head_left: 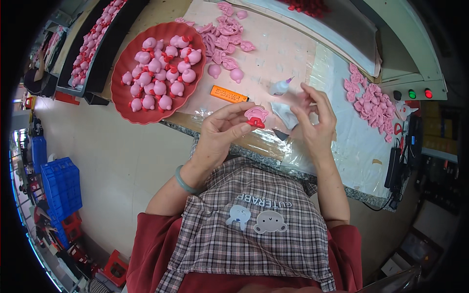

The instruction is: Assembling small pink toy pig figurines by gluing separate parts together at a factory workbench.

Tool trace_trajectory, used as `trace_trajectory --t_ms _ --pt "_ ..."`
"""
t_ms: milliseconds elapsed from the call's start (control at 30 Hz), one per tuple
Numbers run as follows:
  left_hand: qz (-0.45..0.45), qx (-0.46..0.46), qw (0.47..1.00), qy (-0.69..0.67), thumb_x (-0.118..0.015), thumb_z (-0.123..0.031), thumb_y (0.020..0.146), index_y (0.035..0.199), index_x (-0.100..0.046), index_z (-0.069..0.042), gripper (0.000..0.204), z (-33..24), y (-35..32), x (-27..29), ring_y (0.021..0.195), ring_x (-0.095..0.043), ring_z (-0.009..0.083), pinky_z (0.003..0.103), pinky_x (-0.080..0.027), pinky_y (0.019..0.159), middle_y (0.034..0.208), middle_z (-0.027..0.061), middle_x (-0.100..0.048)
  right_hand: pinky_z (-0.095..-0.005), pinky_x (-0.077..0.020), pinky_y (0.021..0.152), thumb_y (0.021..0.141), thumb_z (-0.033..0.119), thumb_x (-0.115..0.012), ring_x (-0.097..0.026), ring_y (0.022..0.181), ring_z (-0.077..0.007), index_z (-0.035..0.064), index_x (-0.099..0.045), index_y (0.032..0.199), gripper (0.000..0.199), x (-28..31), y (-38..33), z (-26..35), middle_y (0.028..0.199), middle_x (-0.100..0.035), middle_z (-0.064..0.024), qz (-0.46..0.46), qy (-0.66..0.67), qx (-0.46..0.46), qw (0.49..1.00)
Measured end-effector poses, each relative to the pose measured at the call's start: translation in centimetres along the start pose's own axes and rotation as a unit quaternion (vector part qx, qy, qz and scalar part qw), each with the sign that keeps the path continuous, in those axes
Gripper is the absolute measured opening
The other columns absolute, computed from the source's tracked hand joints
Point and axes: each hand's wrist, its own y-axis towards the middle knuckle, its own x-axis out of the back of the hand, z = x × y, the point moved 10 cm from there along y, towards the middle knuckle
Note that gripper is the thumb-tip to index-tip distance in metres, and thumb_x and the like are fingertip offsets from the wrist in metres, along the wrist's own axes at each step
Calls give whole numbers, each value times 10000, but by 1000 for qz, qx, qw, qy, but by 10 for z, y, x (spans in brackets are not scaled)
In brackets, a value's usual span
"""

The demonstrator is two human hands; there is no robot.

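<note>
Between the thumb and fingers of my left hand [221, 128] is a small pink figurine part with a red base [256, 117], held up above the table's near edge. My right hand [317, 117] hovers to its right with thumb and fingers apart and nothing visible between them. Just beyond the right fingertips stands a small white glue bottle [280, 88] with a purple tip. A white cloth or tissue [285, 115] lies between my hands, with a small dark triangular piece [280, 135] beside it. An orange box cutter [228, 94] rests on the table beyond my left hand.
A red scalloped bowl [122, 73] full of pink-and-red figurines sits at the left. Loose pink pieces [227, 36] lie at the back, and another pile [375, 105] at the right. Far left, a black tray [100, 61] holds more figurines. A machine housing [410, 63] stands at the right.
</note>
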Motion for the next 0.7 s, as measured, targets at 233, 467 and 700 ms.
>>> trace_trajectory --t_ms 233,467,700 --pt "1 66 991 -118 -615 -44 897 1331 -508 26 453 5 -5 -3 1082 -648 296 333 -542 926 1226 172 -616 -331 -486 916 794 60 -720 -613 1104 -219 43 -575 1254 483 -26 24 -17 1209 -640 -117 19 -79 -2 997" --pt "20 69 987 -146 -597 -34 906 1374 -480 4 483 7 -4 -10 1094 -642 314 338 -541 936 1278 185 -591 -314 -522 857 864 71 -672 -660 1002 -222 -21 -542 1240 408 -19 18 -29 1187 -630 -137 15 117 -70 991" --pt "51 70 986 -143 -579 -28 920 1376 -480 -2 468 9 -4 -19 1106 -636 319 338 -536 943 1281 189 -589 -290 -497 649 868 96 -648 -629 877 -189 -52 -528 1261 436 6 -9 -21 1133 -582 -113 46 330 -144 932"
